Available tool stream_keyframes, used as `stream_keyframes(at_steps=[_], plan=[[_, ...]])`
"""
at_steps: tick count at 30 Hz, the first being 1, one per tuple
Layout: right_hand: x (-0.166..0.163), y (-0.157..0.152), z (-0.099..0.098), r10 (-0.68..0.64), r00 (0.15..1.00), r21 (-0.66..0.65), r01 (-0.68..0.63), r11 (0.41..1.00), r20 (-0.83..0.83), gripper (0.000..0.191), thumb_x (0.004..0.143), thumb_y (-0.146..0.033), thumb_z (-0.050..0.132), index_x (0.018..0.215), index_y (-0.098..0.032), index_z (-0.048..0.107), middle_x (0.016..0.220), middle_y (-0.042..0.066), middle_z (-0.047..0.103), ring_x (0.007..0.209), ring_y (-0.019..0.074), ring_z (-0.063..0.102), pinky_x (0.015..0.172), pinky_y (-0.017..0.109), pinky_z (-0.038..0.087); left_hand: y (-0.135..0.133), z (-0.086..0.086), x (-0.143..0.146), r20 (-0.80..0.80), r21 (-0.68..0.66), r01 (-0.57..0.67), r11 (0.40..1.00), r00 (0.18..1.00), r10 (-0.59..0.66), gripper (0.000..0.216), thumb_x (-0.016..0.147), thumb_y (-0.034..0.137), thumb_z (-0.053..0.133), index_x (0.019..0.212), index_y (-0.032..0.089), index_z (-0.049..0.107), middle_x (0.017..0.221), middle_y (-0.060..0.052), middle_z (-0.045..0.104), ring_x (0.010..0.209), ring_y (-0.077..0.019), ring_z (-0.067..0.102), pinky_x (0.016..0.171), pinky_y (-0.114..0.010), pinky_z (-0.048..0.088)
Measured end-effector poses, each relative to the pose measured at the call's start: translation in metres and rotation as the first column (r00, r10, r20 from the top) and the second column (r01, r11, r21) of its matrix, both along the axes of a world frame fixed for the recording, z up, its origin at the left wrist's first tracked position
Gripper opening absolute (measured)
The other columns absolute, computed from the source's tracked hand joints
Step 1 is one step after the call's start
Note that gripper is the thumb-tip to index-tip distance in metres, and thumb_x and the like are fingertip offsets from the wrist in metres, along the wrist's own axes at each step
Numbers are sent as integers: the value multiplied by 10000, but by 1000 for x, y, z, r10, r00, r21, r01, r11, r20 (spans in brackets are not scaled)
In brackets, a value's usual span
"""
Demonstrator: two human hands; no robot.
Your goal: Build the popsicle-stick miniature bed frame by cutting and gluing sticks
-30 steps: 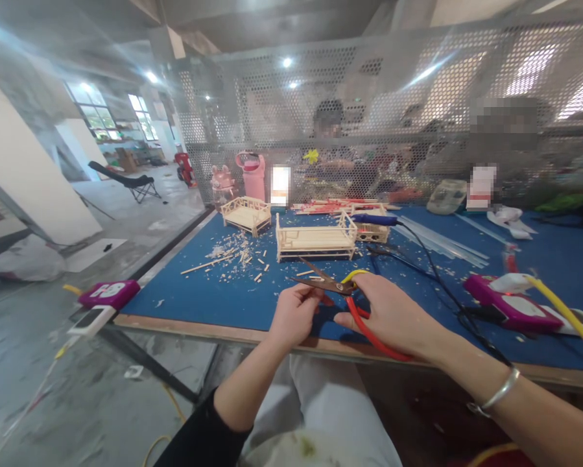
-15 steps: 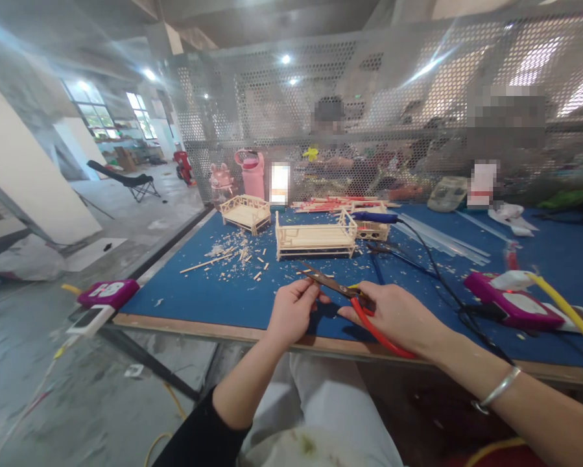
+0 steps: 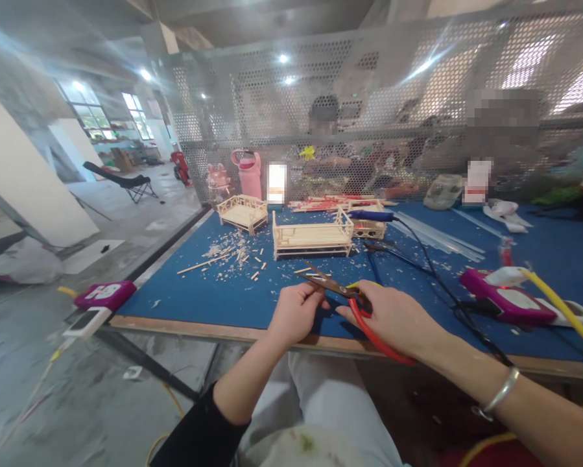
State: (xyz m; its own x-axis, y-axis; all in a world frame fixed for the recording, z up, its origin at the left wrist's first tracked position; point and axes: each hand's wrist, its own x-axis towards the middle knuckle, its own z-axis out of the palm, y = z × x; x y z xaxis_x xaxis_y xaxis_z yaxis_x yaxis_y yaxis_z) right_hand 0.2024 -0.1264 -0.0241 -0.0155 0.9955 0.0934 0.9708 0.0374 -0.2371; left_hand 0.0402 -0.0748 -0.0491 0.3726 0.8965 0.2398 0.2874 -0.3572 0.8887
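Right hand (image 3: 393, 314) is gripping scissors (image 3: 371, 334) at table (image 3: 242, 305)'s near edge; left hand (image 3: 295, 316) is pinching beside blades (image 3: 321, 281), contents unclear. Three wooden models (image 3: 313, 242) are standing farther back, looking built; red sticks (image 3: 331, 203) are seemingly waiting.

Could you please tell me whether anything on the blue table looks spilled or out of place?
Yes: pale scraps lie strewn over the table, thickest in front of the leftmost model. They look untidy beside the neatly built pieces.
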Motion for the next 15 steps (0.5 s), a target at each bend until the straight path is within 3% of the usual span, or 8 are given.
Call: stream_keyframes(at_steps=[4,7,12,15], plan=[[1,5,-3,-24,997,-52,28,998,73,234,834,-298,364,723,-201,546,659,75,643,607,187,601,491,252,281,2,-1,1,54,-43,-42,998,998,44,308,796,304,436,559,167,578,545,5,567,512,-109,449,556,-223,345],[5,9,-1,-36,993,-59,43,997,116,225,817,-248,367,702,-200,555,652,79,639,601,184,595,483,253,267,4,-2,2,57,-77,-54,996,997,58,316,797,320,430,561,166,571,525,9,548,492,-105,429,530,-220,334],[11,8,5,23,998,-161,-15,987,50,225,795,-224,383,641,-200,546,669,77,652,625,185,600,501,248,301,3,-2,2,0,-5,-37,999,999,37,312,813,309,421,578,171,573,569,1,588,534,-113,477,582,-223,357],[4,7,7,-7,996,-120,18,993,93,207,803,-270,391,752,-190,575,759,106,672,689,214,623,526,259,319,-3,-3,4,-67,68,77,995,995,-73,280,800,256,432,567,177,566,587,-5,609,582,-129,525,617,-228,373]])
